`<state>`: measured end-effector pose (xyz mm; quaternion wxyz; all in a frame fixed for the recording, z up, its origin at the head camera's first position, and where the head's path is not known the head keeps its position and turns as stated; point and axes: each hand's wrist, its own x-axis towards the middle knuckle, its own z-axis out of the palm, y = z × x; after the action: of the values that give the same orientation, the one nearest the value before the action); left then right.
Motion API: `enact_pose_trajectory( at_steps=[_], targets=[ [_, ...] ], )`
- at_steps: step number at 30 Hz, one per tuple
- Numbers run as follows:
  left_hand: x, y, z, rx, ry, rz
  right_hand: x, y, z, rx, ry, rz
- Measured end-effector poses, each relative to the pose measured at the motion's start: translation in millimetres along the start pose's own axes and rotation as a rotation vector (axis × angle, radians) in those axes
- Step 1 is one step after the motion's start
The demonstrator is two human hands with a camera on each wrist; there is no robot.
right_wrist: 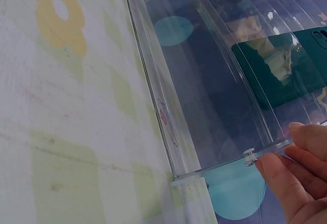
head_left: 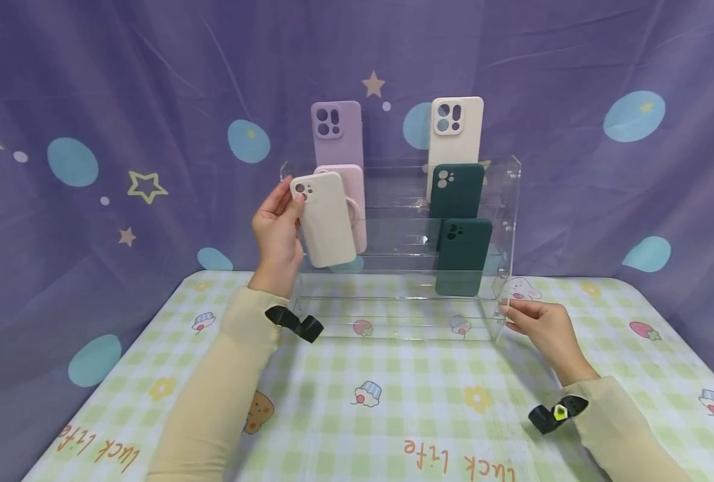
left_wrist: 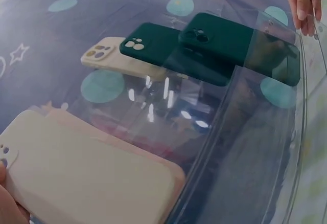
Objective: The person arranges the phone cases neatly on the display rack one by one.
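Note:
My left hand (head_left: 277, 234) pinches a white phone case (head_left: 329, 224) by its camera end, thumb in front. The case leans slightly, before a pink phone case (head_left: 359, 224) that it partly hides. Both are at the left of a clear acrylic tiered display stand (head_left: 511, 227). With thumb and fingers, my right hand (head_left: 546, 338) grips the stand's right side panel low down, beside a small clear fastener (right_wrist: 249, 156) in the right wrist view. On the stand's right side, a dark green phone case (head_left: 464, 264) stands in front of another green phone case (head_left: 460, 191).
At the back of the stand are a purple phone case (head_left: 347, 144) on the left and a second white phone case (head_left: 460, 147) on the right. The stand rests on a green checked tablecloth (head_left: 308, 415). Behind it hangs a purple patterned curtain (head_left: 170, 87).

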<state>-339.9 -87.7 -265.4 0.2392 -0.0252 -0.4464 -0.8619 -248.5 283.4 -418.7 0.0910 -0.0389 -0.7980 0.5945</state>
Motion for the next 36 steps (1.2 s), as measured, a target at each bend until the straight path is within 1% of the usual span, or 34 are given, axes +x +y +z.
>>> enact_pose_trajectory(
  at_steps=[4, 7, 9, 11, 12, 14, 15, 16, 17, 19, 21, 23, 25, 28, 30, 33, 36],
  targets=[
    [1.5, -9.9, -0.6, -0.024, 0.027, 0.041, 1.2, 1.5, 0.0, 0.009, 0.004, 0.005],
    [2.1, -17.4, -2.1, -0.042, 0.034, 0.063, 2.1, 2.7, -0.3, 0.011, -0.001, -0.004],
    [1.4, -21.3, -3.6, -0.037, 0.034, 0.083, 2.2, 2.2, 0.3, 0.033, 0.009, 0.0],
    [-0.3, -24.2, -5.8, -0.01, 0.034, 0.103, 2.3, 2.1, 0.2, 0.03, 0.004, -0.008],
    [-1.3, -25.4, -7.0, 0.014, 0.033, 0.115, 3.1, 3.3, -0.7, 0.016, -0.008, -0.018],
    [-4.2, -27.2, -9.2, 0.071, 0.03, 0.13, 6.2, 9.0, -1.3, 0.033, -0.003, -0.014],
    [-5.8, -27.9, -10.4, 0.103, 0.028, 0.137, 9.5, 14.6, -2.0, 0.043, 0.001, -0.011],
    [-7.6, -28.5, -11.6, 0.137, 0.029, 0.142, 11.5, 18.8, -2.9, 0.031, -0.015, -0.024],
    [-9.2, -29.3, -12.5, 0.164, 0.03, 0.148, 14.5, 25.1, -3.4, 0.038, -0.009, -0.023],
    [-13.0, -30.7, -13.6, 0.207, 0.035, 0.152, 20.5, 37.6, -4.4, 0.05, -0.002, -0.024],
    [-16.5, -32.5, -13.9, 0.237, 0.056, 0.153, 22.8, 43.5, -4.6, 0.049, 0.005, -0.023],
    [-20.3, -34.7, -13.4, 0.254, 0.081, 0.155, 21.2, 41.8, -4.1, 0.043, 0.01, -0.023],
    [-23.9, -37.0, -12.5, 0.27, 0.099, 0.149, 15.9, 31.7, -3.5, 0.024, 0.002, -0.029],
    [-27.5, -41.0, -12.5, 0.289, 0.108, 0.15, 6.7, 14.0, -1.5, 0.016, 0.001, -0.028],
    [-28.6, -43.6, -13.7, 0.299, 0.109, 0.148, 1.9, 6.0, -0.2, 0.006, -0.002, -0.025],
    [-28.0, -47.6, -16.1, 0.318, 0.115, 0.141, 0.2, 2.0, 0.3, 0.014, -0.004, -0.02],
    [-27.7, -50.0, -17.8, 0.332, 0.111, 0.128, -0.6, 0.6, 0.0, -0.002, -0.01, -0.035]
  ],
)
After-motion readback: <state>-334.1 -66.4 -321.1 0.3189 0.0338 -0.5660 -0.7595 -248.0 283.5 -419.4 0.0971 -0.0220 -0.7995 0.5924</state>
